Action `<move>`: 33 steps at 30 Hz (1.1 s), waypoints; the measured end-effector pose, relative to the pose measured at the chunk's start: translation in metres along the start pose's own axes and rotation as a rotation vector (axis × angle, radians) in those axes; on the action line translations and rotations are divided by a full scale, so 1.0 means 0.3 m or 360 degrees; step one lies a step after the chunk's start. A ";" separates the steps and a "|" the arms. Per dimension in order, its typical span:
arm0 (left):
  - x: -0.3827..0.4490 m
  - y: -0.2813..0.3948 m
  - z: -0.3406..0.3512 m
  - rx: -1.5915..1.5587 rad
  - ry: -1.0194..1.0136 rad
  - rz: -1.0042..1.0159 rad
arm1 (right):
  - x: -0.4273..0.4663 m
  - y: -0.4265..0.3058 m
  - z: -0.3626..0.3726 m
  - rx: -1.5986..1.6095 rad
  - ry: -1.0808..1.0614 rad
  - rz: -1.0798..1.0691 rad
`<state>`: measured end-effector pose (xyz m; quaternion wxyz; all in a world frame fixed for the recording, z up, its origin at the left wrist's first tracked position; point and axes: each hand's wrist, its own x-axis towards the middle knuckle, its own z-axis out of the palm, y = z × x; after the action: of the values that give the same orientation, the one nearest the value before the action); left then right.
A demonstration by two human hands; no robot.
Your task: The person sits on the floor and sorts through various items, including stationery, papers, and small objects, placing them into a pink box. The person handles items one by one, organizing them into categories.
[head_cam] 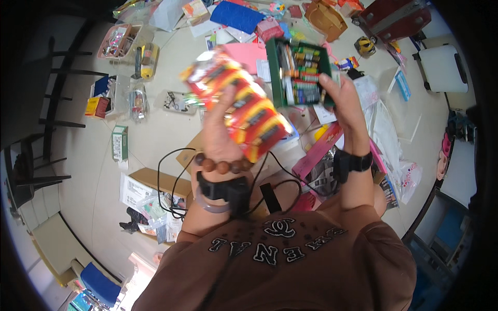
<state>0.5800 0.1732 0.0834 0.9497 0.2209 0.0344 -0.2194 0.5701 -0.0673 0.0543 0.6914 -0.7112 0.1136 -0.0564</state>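
Observation:
My left hand (221, 134) grips a blurred strip of shiny red-and-yellow packets (258, 124), its thumb lying across the top face. To the right, my right hand (347, 102) holds a dark green box (274, 74) by its right side, thumb over the rim. Inside the box lie rows of small cylinders that look like batteries (308, 75), with green, red and dark wrappers. Some long, pale items (288, 87) run along the box's left wall. The strip is held left of the box, and the two appear slightly apart.
Clutter covers the floor beyond my hands, including a blue sheet (236, 16) and a brown bag (326, 19). At left stand a pink basket (100, 48) and a green-and-white carton (120, 144). Black cables (158, 171) loop near my lap. A pink box (317, 153) lies below the green one.

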 end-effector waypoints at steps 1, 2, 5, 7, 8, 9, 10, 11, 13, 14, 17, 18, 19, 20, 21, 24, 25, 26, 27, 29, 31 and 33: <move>-0.015 0.042 -0.017 -0.0141 -0.0165 0.0002 | 0.020 0.018 -0.006 -0.0013 0.0011 -0.0020; -0.043 0.076 -0.034 -0.0217 -0.0216 0.0100 | 0.046 0.032 -0.018 -0.0028 0.0040 -0.0045; -0.093 0.185 -0.077 0.0030 -0.0238 0.0478 | 0.139 0.084 -0.038 -0.0081 0.0062 -0.0124; -0.110 0.228 -0.092 0.0069 -0.0322 0.0557 | 0.173 0.142 -0.042 -0.0208 0.0043 -0.0118; -0.116 0.245 -0.094 0.0172 -0.0192 0.0664 | 0.186 0.174 -0.043 -0.0322 0.0028 -0.0087; -0.118 0.260 -0.091 0.0274 -0.0067 0.0774 | 0.205 0.206 -0.042 -0.0421 0.0001 -0.0136; -0.123 0.274 -0.085 0.0361 0.0006 0.0856 | 0.226 0.241 -0.025 -0.0504 -0.0025 -0.0028; -0.139 0.283 -0.078 0.0359 -0.0047 0.0894 | 0.235 0.282 0.000 -0.0604 0.0041 -0.0092; -0.162 0.322 -0.057 0.0105 -0.0228 0.0719 | 0.249 0.357 0.051 -0.0556 -0.0134 -0.0101; -0.173 0.335 -0.048 0.0247 -0.0051 0.0774 | 0.254 0.393 0.081 -0.0559 -0.0190 -0.0046; -0.181 0.337 -0.041 0.0020 -0.0443 0.0630 | 0.299 0.486 0.204 -0.0393 -0.0381 -0.0107; -0.179 0.330 -0.044 0.0083 -0.0447 0.0653 | 0.325 0.513 0.251 -0.0434 -0.0427 -0.0020; -0.174 0.319 -0.048 0.0149 -0.0414 0.0683 | 0.353 0.538 0.291 -0.0493 -0.0447 0.0127; -0.170 0.306 -0.055 0.0227 -0.0221 0.0748 | 0.370 0.563 0.310 -0.0569 -0.0498 -0.0028; -0.163 0.292 -0.062 0.0262 -0.0157 0.0819 | 0.388 0.587 0.332 -0.0631 -0.0538 -0.0081; -0.155 0.274 -0.078 0.0345 0.0055 0.0891 | 0.450 0.625 0.381 -0.0644 -0.0679 -0.0163; -0.155 0.273 -0.081 0.0281 0.0036 0.0851 | 0.462 0.631 0.393 -0.0815 -0.0701 -0.0300; -0.155 0.272 -0.084 0.0235 0.0072 0.0848 | 0.474 0.631 0.403 -0.1005 -0.0734 -0.0398; -0.156 0.273 -0.086 0.0235 0.0032 0.0808 | 0.479 0.631 0.414 -0.1214 -0.0746 -0.0485; -0.154 0.271 -0.088 0.0251 -0.0038 0.0785 | 0.468 0.628 0.440 -0.1351 -0.0799 -0.0520; -0.147 0.271 -0.087 0.0312 0.0065 0.0802 | 0.442 0.623 0.469 -0.1486 -0.0778 -0.0525; -0.139 0.269 -0.086 0.0303 0.0086 0.0795 | 0.398 0.626 0.487 -0.1528 -0.0746 -0.0634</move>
<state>0.5780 0.2662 0.0996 0.9481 0.3165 -0.0167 0.0254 0.7047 0.0426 -0.1475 0.2733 -0.9469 -0.1663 0.0315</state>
